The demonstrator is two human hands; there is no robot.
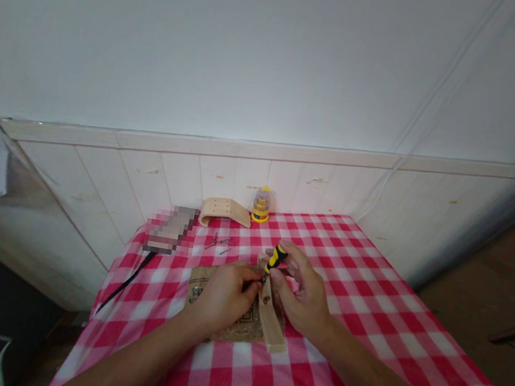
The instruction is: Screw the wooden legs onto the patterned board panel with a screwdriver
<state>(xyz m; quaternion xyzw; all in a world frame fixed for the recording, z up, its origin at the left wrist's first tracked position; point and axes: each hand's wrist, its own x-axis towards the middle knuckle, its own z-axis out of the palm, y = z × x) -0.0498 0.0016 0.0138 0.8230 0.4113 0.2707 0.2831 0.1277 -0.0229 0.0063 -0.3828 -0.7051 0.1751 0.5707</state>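
Note:
A small yellow-and-black screwdriver (277, 257) stands tilted in my right hand (303, 288), its fingers closed round the handle. Its tip points down at a pale wooden piece (271, 324) with a dark hole or fitting in its face. My left hand (226, 298) is pinched beside the screwdriver's tip, against the wood. Whatever sits between those fingertips is too small to make out. Under the left hand and the wood lies a brown printed sheet (241, 334).
Behind my hands several screws (219, 243) lie loose on the checked tablecloth (304, 385). By the wall stand a bent wooden piece (226, 210) with holes and a yellow-capped container (261, 205). A blurred-out object (173, 230) with a black strap (126, 283) is at the left.

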